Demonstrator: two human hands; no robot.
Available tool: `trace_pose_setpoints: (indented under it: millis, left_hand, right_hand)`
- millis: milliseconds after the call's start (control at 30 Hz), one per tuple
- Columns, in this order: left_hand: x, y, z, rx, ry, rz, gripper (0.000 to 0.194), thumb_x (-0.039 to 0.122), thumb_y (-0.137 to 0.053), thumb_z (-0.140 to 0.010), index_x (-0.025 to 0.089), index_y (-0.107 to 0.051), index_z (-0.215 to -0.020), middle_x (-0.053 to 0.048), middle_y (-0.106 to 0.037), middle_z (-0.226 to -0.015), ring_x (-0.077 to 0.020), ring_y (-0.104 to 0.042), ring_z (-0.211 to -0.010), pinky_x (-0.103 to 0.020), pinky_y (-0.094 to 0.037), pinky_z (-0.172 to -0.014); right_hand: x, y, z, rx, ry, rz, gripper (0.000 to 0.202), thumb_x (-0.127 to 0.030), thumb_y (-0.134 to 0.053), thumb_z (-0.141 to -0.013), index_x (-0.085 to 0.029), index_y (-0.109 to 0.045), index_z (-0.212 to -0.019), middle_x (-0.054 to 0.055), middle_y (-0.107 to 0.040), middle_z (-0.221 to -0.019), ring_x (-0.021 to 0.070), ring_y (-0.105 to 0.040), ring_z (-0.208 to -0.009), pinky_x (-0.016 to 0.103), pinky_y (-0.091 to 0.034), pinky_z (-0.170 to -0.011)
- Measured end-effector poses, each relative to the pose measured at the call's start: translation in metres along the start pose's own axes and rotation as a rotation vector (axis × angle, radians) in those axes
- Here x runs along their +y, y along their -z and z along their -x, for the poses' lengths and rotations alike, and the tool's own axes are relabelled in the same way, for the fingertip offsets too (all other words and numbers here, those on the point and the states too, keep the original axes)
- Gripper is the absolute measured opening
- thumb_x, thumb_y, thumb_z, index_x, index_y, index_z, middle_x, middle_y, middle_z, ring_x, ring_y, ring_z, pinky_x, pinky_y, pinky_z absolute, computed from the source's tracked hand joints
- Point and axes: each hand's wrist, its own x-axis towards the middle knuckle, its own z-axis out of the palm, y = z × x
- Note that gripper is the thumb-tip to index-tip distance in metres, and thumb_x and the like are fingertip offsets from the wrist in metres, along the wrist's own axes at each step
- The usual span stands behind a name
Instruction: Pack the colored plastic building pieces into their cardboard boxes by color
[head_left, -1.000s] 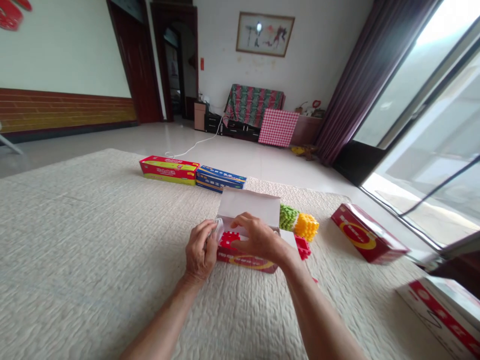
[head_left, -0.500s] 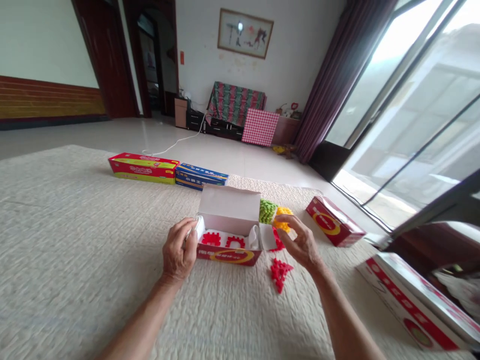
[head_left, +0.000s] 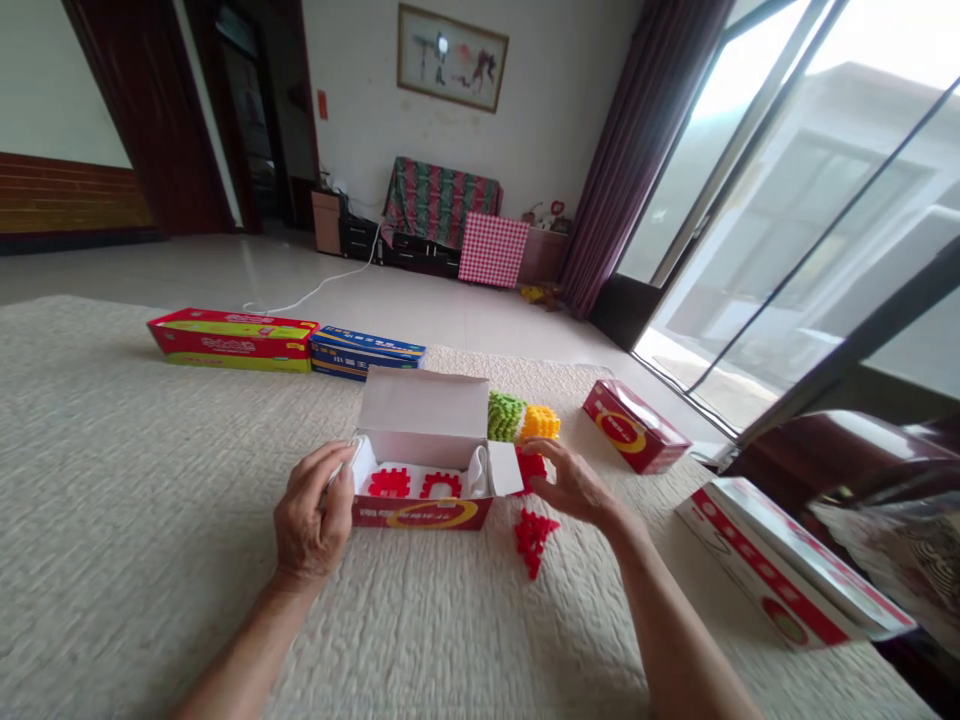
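The open dark red cardboard box with white interior rests on the cream quilted cover, toward its far edge, lid raised at the rear. Two flat red notched plastic pieces lie inside on white lining. The left hand is at the box's left end, fingers closed on its white end flap. The right hand is just beyond the right end flap, fingers curved around a red plastic block; whether they grip it cannot be determined. A red triangular plastic piece lies nearer, right of the box. Green and yellow knobbly plastic blocks stand behind the red block. A blue carton and a red-and-lime carton sit end to end near the far edge. A closed dark red carton and a white-and-red carton lie toward the right edge.
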Motion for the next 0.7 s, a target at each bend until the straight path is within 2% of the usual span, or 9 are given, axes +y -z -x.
trace_pose_setpoints:
  millis: [100,200,333,433,500,600,700]
  left_hand:
    - [-0.001,0.0,0.001,-0.003,0.009,0.01,0.024,0.021,-0.046,-0.09,0.015,-0.065,-0.103,-0.013,-0.067,-0.107,-0.0225,-0.062,-0.103,-0.039,-0.048,-0.094]
    - [-0.002,-0.001,0.002,-0.007,0.015,0.018,0.023,0.021,-0.047,-0.09,0.015,-0.065,-0.104,-0.013,-0.067,-0.107,-0.0224,-0.062,-0.104,-0.039,-0.048,-0.095]
    - [-0.001,-0.001,0.002,-0.008,0.015,0.017,0.023,0.02,-0.046,-0.09,0.015,-0.064,-0.104,-0.013,-0.066,-0.109,-0.0223,-0.062,-0.104,-0.039,-0.048,-0.095]
    - [0.0,-0.001,0.001,-0.006,0.013,0.015,0.024,0.019,-0.046,-0.09,0.014,-0.064,-0.105,-0.013,-0.066,-0.109,-0.0225,-0.062,-0.104,-0.038,-0.049,-0.095]
    - [0.001,0.0,0.001,-0.006,0.017,0.017,0.024,0.019,-0.046,-0.09,0.014,-0.064,-0.106,-0.013,-0.066,-0.109,-0.0225,-0.062,-0.105,-0.039,-0.049,-0.095]
    - [0.002,0.0,0.002,-0.01,0.026,0.014,0.025,0.019,-0.046,-0.09,0.014,-0.064,-0.107,-0.013,-0.066,-0.11,-0.0225,-0.061,-0.106,-0.039,-0.048,-0.096]
    - [0.003,0.0,0.001,-0.01,0.03,0.012,0.025,0.019,-0.046,-0.09,0.014,-0.064,-0.107,-0.013,-0.066,-0.11,-0.0227,-0.061,-0.107,-0.039,-0.048,-0.096]
  right_hand:
    - [0.004,-0.004,0.0,-0.002,0.002,-0.005,0.032,-0.008,-0.053,-0.071,-0.022,-0.064,-0.097,0.006,-0.069,-0.111,0.0205,-0.066,-0.099,0.038,-0.052,-0.09]
    - [0.01,-0.004,0.001,0.033,0.001,-0.008,0.031,-0.011,-0.056,-0.071,-0.023,-0.064,-0.098,0.006,-0.067,-0.117,0.0219,-0.064,-0.106,0.041,-0.049,-0.094]
    - [0.004,0.006,0.0,0.129,-0.012,-0.012,0.025,-0.018,-0.057,-0.076,-0.024,-0.064,-0.099,0.007,-0.067,-0.118,0.0227,-0.063,-0.109,0.042,-0.048,-0.097]
    - [-0.024,0.019,-0.008,0.213,0.0,-0.043,0.023,-0.024,-0.058,-0.079,-0.024,-0.063,-0.102,0.007,-0.067,-0.116,0.0231,-0.062,-0.109,0.042,-0.047,-0.096]
    - [-0.051,0.024,-0.018,0.205,0.033,-0.081,0.023,-0.027,-0.06,-0.08,-0.024,-0.062,-0.103,0.007,-0.067,-0.115,0.0226,-0.061,-0.11,0.04,-0.048,-0.094]
    - [-0.088,0.021,-0.035,0.065,0.112,-0.111,0.024,-0.023,-0.062,-0.078,-0.024,-0.062,-0.102,0.005,-0.066,-0.115,0.0197,-0.062,-0.105,0.035,-0.049,-0.092]
    - [-0.11,0.008,-0.046,-0.109,0.137,-0.063,0.03,-0.017,-0.065,-0.074,-0.023,-0.062,-0.102,0.004,-0.066,-0.108,0.0178,-0.062,-0.096,0.033,-0.049,-0.087]
